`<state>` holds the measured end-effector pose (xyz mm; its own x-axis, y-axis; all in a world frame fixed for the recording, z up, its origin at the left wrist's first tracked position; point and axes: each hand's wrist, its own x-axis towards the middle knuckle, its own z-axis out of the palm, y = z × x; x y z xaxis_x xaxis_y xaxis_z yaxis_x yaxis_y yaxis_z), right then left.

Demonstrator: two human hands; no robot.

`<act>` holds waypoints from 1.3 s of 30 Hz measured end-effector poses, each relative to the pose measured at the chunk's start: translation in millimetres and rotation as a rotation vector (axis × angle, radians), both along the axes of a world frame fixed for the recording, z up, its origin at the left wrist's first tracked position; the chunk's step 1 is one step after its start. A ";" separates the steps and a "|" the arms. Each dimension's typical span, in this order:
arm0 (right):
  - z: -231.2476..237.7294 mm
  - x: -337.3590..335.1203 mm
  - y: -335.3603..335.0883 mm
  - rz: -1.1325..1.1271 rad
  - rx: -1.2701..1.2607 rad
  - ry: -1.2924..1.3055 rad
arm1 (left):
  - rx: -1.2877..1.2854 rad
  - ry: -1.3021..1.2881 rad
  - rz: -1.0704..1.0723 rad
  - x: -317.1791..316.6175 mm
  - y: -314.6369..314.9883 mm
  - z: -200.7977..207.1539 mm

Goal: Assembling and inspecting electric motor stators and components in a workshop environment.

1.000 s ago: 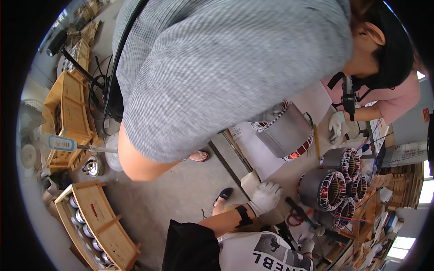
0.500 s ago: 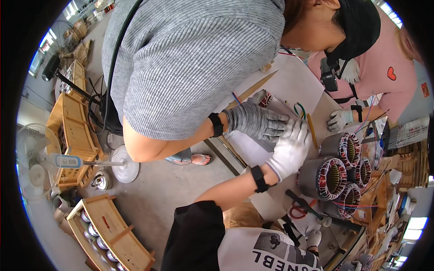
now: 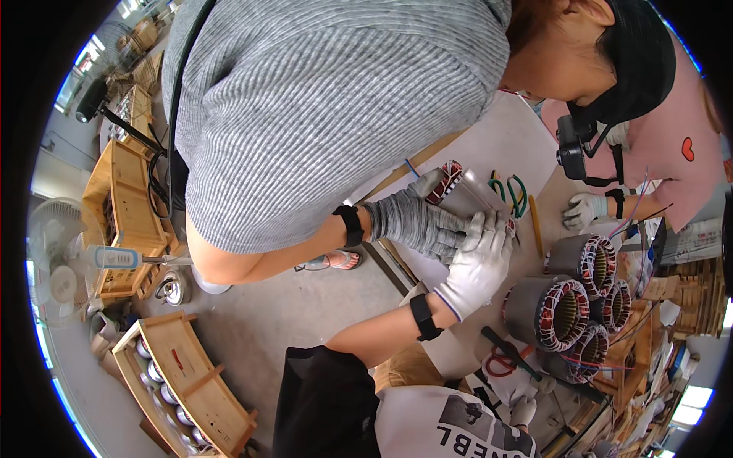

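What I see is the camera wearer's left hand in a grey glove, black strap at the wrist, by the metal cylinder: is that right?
Not quite: the head view shows the left hand in a white glove, black strap at the wrist, by the metal cylinder.

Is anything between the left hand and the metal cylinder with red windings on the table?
Partly: a co-worker's grey-gloved hand lies along the near left side of the metal cylinder, close beside the left hand. Toward the cylinder's right end, nothing visible intervenes; whether the left hand actually touches it cannot be told.
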<state>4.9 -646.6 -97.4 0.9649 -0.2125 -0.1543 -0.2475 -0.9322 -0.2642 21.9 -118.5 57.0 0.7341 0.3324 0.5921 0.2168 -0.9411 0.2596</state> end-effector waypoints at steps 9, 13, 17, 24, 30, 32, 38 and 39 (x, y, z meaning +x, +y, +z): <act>44.5 -5.4 53.8 -0.073 0.080 0.068 | 0.013 0.033 -0.022 -25.8 -4.5 2.1; 48.8 -1.9 60.9 -0.176 0.091 0.151 | 0.029 0.077 -0.023 -26.4 -5.6 3.4; 45.8 -5.1 60.6 -0.133 0.122 0.042 | 0.018 0.066 -0.017 -24.6 -5.9 1.8; 42.8 -5.5 52.1 -0.014 -0.027 0.080 | -0.017 0.032 -0.016 -26.1 -8.6 -2.0; 41.4 -5.7 38.5 -0.027 0.186 0.000 | -0.041 0.035 -0.043 -30.5 -22.9 -0.4; 34.7 -1.9 29.9 -0.168 0.434 0.002 | -0.144 0.075 -0.085 -40.6 -38.6 -2.5; 2.7 10.5 34.4 -0.199 0.437 -0.241 | -0.294 0.214 -0.219 -58.5 -99.7 -65.2; 3.8 11.0 38.1 -0.229 0.455 -0.246 | -0.353 0.271 -0.198 -58.4 -104.8 -70.8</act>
